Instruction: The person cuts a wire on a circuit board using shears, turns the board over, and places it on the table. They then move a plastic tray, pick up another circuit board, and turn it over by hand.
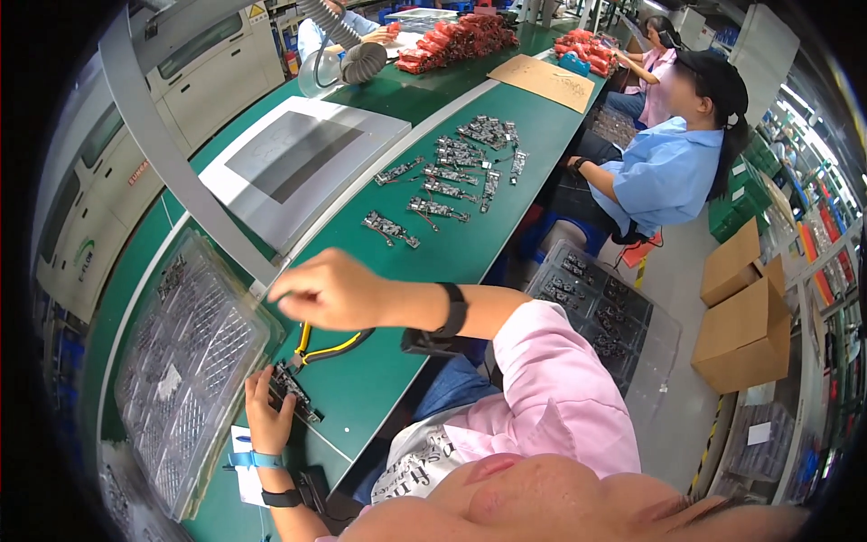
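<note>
Left hand [266, 423] grips the board [299, 396] on the bench [375, 384], seemingly steadying it; right hand [332, 294] hangs curled above, contents impossible to tell; pliers [307, 341] sit beside the board, presumably for easy reach.

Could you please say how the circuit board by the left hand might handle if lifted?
The circuit board is probably stiff, given its straight outline; likely fragile, since its face looks densely populated; and unlikely to roll, being flattish.

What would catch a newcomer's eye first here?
Probably the larger bright red heap, far along the green workbench. Nearer, yellow-and-black pliers sit beside the circuit board that the left hand touches; the right hand is raised nearby.
</note>
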The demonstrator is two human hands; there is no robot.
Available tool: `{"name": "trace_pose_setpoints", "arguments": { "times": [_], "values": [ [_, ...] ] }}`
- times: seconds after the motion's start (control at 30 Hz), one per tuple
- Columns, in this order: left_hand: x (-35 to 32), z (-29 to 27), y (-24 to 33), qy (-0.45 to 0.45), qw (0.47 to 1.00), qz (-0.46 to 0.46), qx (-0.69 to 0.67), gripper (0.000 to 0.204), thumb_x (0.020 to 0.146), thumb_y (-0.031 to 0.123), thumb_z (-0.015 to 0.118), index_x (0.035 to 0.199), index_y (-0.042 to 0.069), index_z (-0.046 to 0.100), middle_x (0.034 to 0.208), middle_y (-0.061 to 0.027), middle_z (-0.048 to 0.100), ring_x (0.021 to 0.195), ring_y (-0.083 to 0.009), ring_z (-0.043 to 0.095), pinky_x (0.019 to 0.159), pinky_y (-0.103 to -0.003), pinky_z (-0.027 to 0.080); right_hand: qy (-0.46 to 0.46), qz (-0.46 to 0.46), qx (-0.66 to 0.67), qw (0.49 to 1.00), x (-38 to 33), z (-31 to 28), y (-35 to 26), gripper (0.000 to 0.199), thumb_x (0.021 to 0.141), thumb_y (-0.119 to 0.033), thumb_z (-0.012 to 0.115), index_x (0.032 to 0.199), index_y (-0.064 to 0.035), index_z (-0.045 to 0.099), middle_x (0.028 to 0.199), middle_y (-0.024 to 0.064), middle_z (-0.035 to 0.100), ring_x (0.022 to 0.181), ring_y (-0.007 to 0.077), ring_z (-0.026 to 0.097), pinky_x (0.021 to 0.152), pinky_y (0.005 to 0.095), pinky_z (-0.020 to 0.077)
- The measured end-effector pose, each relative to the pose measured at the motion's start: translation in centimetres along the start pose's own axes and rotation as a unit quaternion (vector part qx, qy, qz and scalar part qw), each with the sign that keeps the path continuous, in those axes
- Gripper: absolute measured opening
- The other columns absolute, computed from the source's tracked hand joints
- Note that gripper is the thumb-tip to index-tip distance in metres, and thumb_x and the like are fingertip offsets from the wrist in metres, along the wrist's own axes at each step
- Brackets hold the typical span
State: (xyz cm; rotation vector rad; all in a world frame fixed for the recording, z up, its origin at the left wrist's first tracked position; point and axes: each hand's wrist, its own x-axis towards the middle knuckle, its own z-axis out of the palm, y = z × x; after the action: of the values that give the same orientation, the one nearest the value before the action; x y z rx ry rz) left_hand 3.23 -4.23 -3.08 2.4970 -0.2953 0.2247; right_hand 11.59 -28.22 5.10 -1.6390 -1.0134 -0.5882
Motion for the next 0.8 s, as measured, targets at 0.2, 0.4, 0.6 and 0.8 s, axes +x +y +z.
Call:
{"name": "trace_pose_setpoints", "arguments": {
  "times": [0.2, 0.4, 0.6, 0.8],
  "values": [
    [0.6, 0.3, -0.4, -0.008, 1.0, -0.024, -0.014, 0.053, 0.06, -0.002, 0.062, 0.111, 0.001, 0.049, 0.096, -0.0109, 0.05, 0.069, -0.0178, 0.046, 0.062, -0.027, 0.041, -0.09, 0.13, 0.234, 0.959, 1.0, 5.4, 0.5, 0.01, 0.071, -0.008, 0.059, 0.073, 0.0014, 0.059, 0.062, 0.0096, 0.06, 0.054, 0.0139, 0.057, 0.048, 0.0257, 0.0416],
    [0.2, 0.3, -0.5, 0.006, 0.997, -0.069, -0.025, 0.044, 0.061, -0.003, 0.061, 0.104, 0.0, 0.052, 0.09, -0.0115, 0.05, 0.072, -0.0203, 0.047, 0.066, -0.029, 0.041, -0.119, 0.196, 0.317, 0.92, -2.5, 8.0, 4.0, 0.009, 0.071, -0.007, 0.059, 0.071, 0.0025, 0.059, 0.062, 0.0089, 0.061, 0.056, 0.0107, 0.057, 0.05, 0.024, 0.042],
    [0.2, -0.1, -0.4, 0.0, 0.997, -0.071, -0.021, 0.03, 0.062, -0.006, 0.06, 0.089, -0.001, 0.05, 0.086, -0.0119, 0.049, 0.074, -0.0237, 0.048, 0.069, -0.031, 0.04, -0.129, 0.192, 0.325, 0.917, -3.8, 8.7, 4.4, 0.01, 0.071, -0.009, 0.06, 0.069, 0.001, 0.06, 0.061, 0.0092, 0.06, 0.054, 0.012, 0.056, 0.05, 0.0246, 0.0418],
    [0.7, -0.2, -0.1, -0.026, 0.998, -0.048, -0.011, 0.026, 0.062, -0.007, 0.059, 0.085, -0.001, 0.049, 0.084, -0.0125, 0.049, 0.075, -0.0258, 0.048, 0.069, -0.031, 0.04, -0.197, 0.197, 0.244, 0.929, -3.9, 8.0, 4.1, 0.01, 0.072, -0.009, 0.059, 0.07, 0.0009, 0.058, 0.065, 0.0048, 0.06, 0.057, 0.0099, 0.055, 0.052, 0.0238, 0.0427]
  ]
}}
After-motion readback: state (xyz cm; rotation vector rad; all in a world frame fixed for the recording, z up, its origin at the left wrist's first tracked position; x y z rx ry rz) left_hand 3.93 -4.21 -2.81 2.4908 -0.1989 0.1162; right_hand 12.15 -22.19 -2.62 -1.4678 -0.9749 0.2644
